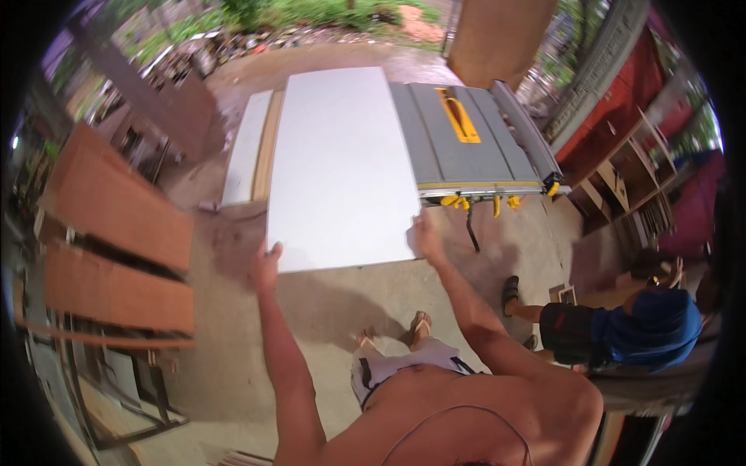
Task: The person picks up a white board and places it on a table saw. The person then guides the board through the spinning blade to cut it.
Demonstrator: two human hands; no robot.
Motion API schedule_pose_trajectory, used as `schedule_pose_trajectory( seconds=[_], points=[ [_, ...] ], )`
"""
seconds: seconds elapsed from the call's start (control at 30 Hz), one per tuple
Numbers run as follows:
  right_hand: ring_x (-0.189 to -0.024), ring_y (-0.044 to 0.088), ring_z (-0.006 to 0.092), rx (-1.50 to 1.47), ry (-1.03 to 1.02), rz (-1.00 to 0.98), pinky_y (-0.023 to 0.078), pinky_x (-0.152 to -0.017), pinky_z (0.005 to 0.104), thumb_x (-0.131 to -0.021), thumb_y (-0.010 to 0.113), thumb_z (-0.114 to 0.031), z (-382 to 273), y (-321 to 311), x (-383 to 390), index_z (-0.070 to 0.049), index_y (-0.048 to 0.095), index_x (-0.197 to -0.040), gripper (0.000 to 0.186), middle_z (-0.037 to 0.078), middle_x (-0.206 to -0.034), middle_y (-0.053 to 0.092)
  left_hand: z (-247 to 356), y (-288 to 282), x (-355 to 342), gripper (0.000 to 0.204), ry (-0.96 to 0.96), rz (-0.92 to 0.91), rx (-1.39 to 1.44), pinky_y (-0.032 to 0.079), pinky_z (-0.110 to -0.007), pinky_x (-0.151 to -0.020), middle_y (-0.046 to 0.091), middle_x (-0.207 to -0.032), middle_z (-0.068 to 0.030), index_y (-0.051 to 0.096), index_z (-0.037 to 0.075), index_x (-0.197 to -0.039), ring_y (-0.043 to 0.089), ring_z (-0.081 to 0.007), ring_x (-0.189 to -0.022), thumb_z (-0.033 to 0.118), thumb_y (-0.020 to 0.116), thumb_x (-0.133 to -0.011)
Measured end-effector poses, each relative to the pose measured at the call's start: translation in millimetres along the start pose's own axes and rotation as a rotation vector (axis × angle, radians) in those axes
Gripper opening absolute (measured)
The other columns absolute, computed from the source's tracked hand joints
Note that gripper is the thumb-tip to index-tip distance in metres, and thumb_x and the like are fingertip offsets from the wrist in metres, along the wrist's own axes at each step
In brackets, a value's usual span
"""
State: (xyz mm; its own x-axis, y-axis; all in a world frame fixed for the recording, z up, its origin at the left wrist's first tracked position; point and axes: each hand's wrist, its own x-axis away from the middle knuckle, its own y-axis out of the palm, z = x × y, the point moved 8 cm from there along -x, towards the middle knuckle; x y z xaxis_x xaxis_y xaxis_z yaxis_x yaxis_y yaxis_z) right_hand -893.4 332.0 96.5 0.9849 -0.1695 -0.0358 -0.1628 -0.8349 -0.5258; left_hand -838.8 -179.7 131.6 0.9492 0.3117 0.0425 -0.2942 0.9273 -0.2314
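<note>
A large white panel lies level in front of me, its far part beside a grey table saw with a yellow insert and yellow knobs. My left hand grips the panel's near left corner, thumb on top. My right hand holds its right edge close to the near corner. Left of the panel are a narrower white board and a light wooden strip; what supports them is mostly hidden.
Brown boards lean along the left. At the right, a person in blue and dark shorts is beside wooden shelving. A tall brown board stands behind the saw. Concrete floor lies underfoot.
</note>
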Motion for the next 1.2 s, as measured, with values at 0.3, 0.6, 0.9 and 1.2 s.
schedule_pose_trajectory(
  seconds=[0.3, 0.6, 0.9, 1.2],
  points=[
    [-0.107, 0.066, 0.0411, 0.218, -0.12, -0.01, 0.051, -0.095, 0.0491, -0.117, 0.042, -0.047, 95, -170, 53, 0.001, 0.062, -0.13, 0.053, 0.024, -0.113, 0.07, 5, 90, 210, 0.065, -0.069, -0.158, 0.347, 0.051, -0.03, -0.105, 0.069, -0.143, -0.0055, 0.052, 0.006, -0.162, 0.064, -0.0125, -0.117, 0.011, 0.075, -0.101],
    [-0.083, 0.048, 0.0177, 0.077, -0.172, -0.078, 0.046, -0.075, 0.0373, -0.119, 0.039, -0.044, 102, -271, 222, 0.001, 0.061, -0.117, 0.05, 0.007, -0.085, 0.05, -48, 144, 422, 0.049, -0.406, -0.211, 0.94, 0.056, -0.037, -0.103, 0.074, -0.129, -0.0041, 0.057, 0.013, -0.16, 0.069, -0.0157, -0.113, 0.025, 0.061, -0.113],
    [-0.107, 0.061, 0.0207, 0.25, -0.007, -0.201, 0.05, -0.096, 0.0387, -0.117, 0.044, -0.049, 28, -338, 300, 0.006, 0.058, -0.147, 0.065, 0.016, -0.118, 0.07, 29, 84, 503, 0.041, 0.086, -0.356, 0.595, 0.056, -0.036, -0.097, 0.075, -0.12, -0.0051, 0.069, -0.002, -0.14, 0.069, -0.0155, -0.113, 0.028, 0.06, -0.113],
    [-0.09, 0.069, 0.0218, 0.626, 0.099, -0.478, 0.059, -0.075, 0.0377, -0.112, 0.049, -0.06, -182, -437, 216, 0.004, 0.065, -0.141, 0.072, 0.016, -0.11, 0.074, 286, 56, 478, 0.064, 0.426, -0.635, 1.016, 0.058, -0.053, -0.112, 0.064, -0.147, -0.0266, 0.042, -0.018, -0.152, 0.066, -0.0393, -0.134, 0.015, 0.07, -0.105]
  ],
)
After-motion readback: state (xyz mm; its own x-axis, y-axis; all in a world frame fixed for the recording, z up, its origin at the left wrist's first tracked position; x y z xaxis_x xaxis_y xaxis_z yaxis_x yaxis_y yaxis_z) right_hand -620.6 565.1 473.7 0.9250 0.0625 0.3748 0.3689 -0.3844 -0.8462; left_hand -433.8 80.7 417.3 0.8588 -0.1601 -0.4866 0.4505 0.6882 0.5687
